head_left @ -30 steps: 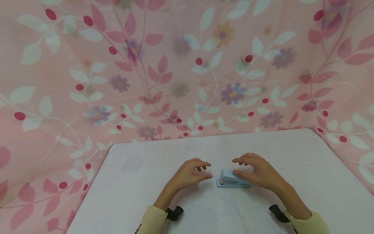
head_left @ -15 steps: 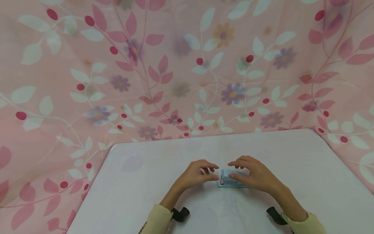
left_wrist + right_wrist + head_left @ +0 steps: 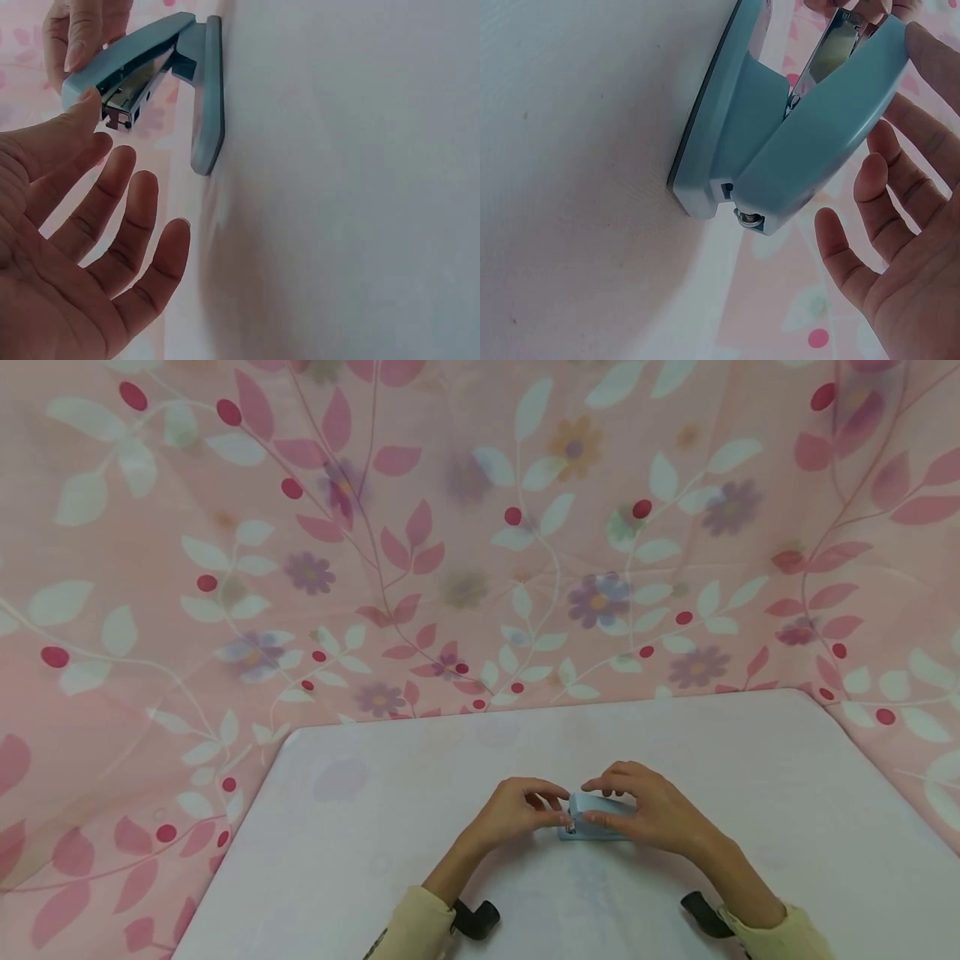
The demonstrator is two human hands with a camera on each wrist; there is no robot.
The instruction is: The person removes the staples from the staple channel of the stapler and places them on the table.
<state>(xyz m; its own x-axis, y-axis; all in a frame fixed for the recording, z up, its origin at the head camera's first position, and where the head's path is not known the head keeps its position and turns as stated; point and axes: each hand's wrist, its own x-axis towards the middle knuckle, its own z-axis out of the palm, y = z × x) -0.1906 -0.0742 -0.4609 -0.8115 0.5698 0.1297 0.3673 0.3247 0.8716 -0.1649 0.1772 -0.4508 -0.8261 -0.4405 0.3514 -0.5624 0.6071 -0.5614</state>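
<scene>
A light blue stapler (image 3: 600, 807) stands on the white table, its metal staple rail (image 3: 133, 86) showing beneath the raised top arm. My left hand (image 3: 517, 810) is at its front end. In the left wrist view the left thumb tip overlaps the nose of the arm, while the other fingers (image 3: 142, 202) are spread and loosely bent. My right hand (image 3: 648, 806) is around the near and far sides of the top arm. The right thumb lies at the arm's front end in the right wrist view; the right index fingertip is hidden behind the arm (image 3: 832, 131).
The white table (image 3: 375, 843) stretches out on both sides of the hands. Behind it hangs a pink flowered cloth (image 3: 465, 568). A black wrist mount (image 3: 477, 920) is at the left sleeve, and another mount (image 3: 707, 914) at the right.
My left hand has moved right, up to the stapler's front end. The right hand has shifted slightly left and lower over the top arm. The stapler has stayed nearly in place.
</scene>
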